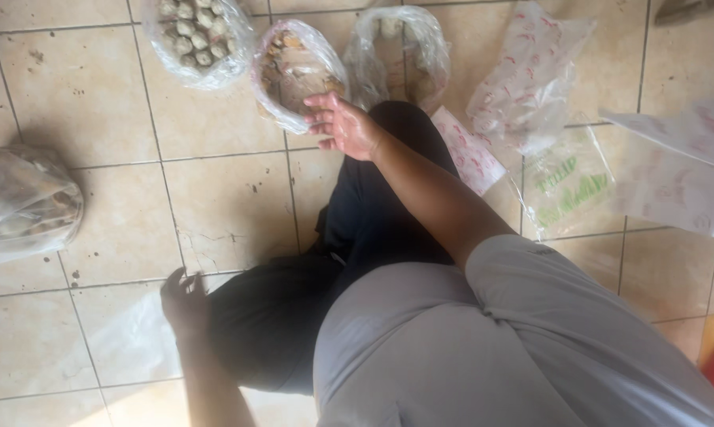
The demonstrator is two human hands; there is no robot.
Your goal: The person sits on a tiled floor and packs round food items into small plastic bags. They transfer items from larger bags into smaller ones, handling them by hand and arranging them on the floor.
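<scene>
My right hand (pixel 343 125) reaches out over my dark-trousered knee, fingers spread and empty, its tips right at the rim of an open clear plastic bag of brownish food pieces (pixel 292 73). My left hand (pixel 185 299) rests low beside my leg, pressed toward the tiled floor, fingers apart and holding nothing. I sit on the floor in a grey shirt.
Another clear bag of round pale balls (pixel 196 35) lies at the back left, a third open bag (pixel 396 52) at the back middle. A knotted bag (pixel 21 204) sits at the far left. Printed plastic bags and wrappers (pixel 531 79) are scattered on the tiled floor (pixel 222 205) to the right.
</scene>
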